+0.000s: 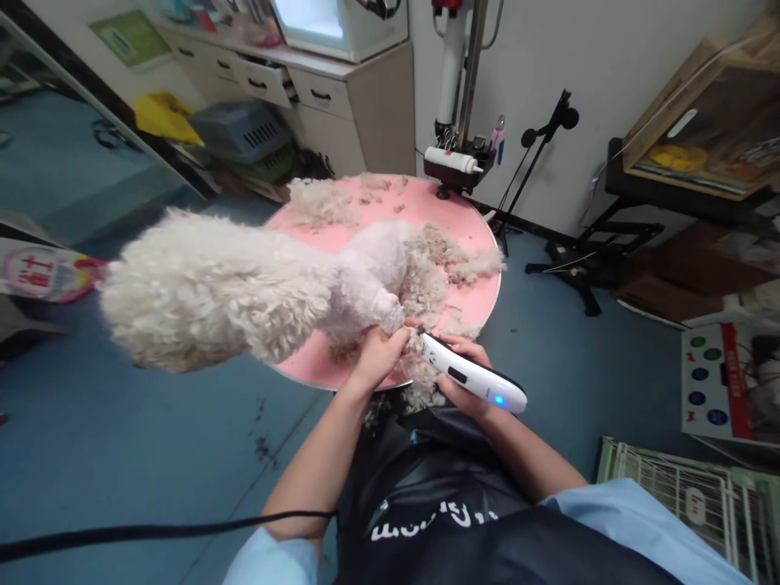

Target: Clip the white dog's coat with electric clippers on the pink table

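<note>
A white curly-haired dog is on a round pink table, its head out past the left edge. Its body is clipped short, while the head and neck keep long curls. In my right hand is a white hair clipper with a lit blue light, its blade end close to the dog's leg. My left hand is closed around the lower part of that leg, just left of the blade. Cut fur hangs at the table edge below the clipper.
Loose fur clumps lie on the table. At its back edge, a post carries a tray with a white bottle. A black stand is behind right, a pet carrier back left, and a wire crate lower right.
</note>
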